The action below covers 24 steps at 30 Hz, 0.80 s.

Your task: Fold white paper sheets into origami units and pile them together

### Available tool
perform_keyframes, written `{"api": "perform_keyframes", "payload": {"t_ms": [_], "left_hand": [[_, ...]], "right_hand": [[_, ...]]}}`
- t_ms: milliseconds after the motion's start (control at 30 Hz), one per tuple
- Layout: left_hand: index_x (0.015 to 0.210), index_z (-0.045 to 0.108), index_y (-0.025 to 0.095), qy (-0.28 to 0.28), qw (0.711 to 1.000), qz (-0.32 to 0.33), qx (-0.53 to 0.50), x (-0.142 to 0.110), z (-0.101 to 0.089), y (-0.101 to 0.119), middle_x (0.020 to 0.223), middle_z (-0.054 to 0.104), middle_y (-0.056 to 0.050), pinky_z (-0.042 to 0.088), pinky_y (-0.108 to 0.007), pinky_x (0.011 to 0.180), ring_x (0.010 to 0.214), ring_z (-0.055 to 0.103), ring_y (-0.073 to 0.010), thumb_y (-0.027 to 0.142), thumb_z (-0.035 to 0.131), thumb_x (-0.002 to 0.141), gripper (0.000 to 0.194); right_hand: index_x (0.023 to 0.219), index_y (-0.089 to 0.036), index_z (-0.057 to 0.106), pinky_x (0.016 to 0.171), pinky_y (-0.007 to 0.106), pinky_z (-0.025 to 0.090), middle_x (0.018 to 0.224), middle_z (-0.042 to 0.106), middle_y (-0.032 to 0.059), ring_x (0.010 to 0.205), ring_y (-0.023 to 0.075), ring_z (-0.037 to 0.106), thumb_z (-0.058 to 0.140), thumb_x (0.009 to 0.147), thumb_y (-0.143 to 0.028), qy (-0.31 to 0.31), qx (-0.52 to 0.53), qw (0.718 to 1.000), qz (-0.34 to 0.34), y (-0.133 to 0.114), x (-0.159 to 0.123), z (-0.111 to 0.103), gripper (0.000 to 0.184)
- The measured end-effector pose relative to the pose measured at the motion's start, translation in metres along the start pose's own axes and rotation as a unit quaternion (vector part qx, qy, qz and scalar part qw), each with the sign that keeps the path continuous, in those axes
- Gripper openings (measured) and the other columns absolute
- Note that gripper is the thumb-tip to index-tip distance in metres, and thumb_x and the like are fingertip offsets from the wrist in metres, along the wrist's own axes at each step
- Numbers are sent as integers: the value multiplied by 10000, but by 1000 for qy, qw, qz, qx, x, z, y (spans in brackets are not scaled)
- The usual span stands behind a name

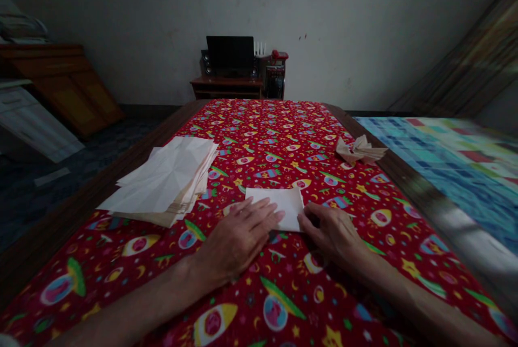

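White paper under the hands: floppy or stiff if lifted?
The white paper has thin-looking edges, so it will probably flop wherever unsupported. If it is folded double, that may stiffen it slightly.

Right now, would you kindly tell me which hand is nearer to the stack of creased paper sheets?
Left. The left hand lies right of the stack of creased paper sheets, apart from it; the right hand is farther off, beyond the white paper sheet.

Grey wall [348, 23], monitor [230, 54] on low wooden stand [226, 88]
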<state>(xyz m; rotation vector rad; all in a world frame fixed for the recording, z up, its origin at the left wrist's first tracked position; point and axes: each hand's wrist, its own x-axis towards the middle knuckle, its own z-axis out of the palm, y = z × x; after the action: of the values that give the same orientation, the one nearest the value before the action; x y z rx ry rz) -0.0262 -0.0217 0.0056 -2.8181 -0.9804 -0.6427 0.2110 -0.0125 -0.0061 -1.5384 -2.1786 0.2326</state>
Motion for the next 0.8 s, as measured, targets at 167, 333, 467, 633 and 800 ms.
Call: {"api": "perform_keyframes", "payload": {"t_ms": [167,333,467,633,800], "left_hand": [[1389,345,177,-91,995,20,-24,0,2,7,1458,374,-55,259,-425,1131,1369,282,-204,218,375,945,446],[1400,329,195,-111,993,2,-45,-2,6,3,1478,338,-45,278,-409,1126,1379,263,-190,205,375,938,464],[1397,337,192,-120,991,-5,-53,0,5,2,1478,337,-45,261,-410,1136,1379,264,-188,194,376,934,465],[1393,346,198,-118,991,-11,-63,1,5,3,1470,353,-54,265,-424,1132,1372,281,-195,183,381,926,469],[1394,347,205,-119,991,-10,-64,0,7,2,1465,361,-52,278,-427,1124,1365,295,-197,192,387,925,471]], "right_hand": [[678,-181,540,500,225,268,552,519,-19,473,91,438,444,874,-381,16,-12,1000,-12,7,0,5,296],[710,-178,586,491,226,279,594,572,2,476,94,454,447,861,-388,20,-22,999,-25,14,2,9,293],[691,-180,586,478,229,269,554,561,-1,446,92,436,430,869,-390,16,-28,999,-21,12,4,7,317],[704,-183,594,482,230,267,556,562,4,457,99,435,420,864,-358,17,-27,999,-35,10,4,4,295],[686,-191,596,485,234,264,528,546,1,453,104,427,422,855,-348,18,-34,999,-34,8,5,3,289]]}}
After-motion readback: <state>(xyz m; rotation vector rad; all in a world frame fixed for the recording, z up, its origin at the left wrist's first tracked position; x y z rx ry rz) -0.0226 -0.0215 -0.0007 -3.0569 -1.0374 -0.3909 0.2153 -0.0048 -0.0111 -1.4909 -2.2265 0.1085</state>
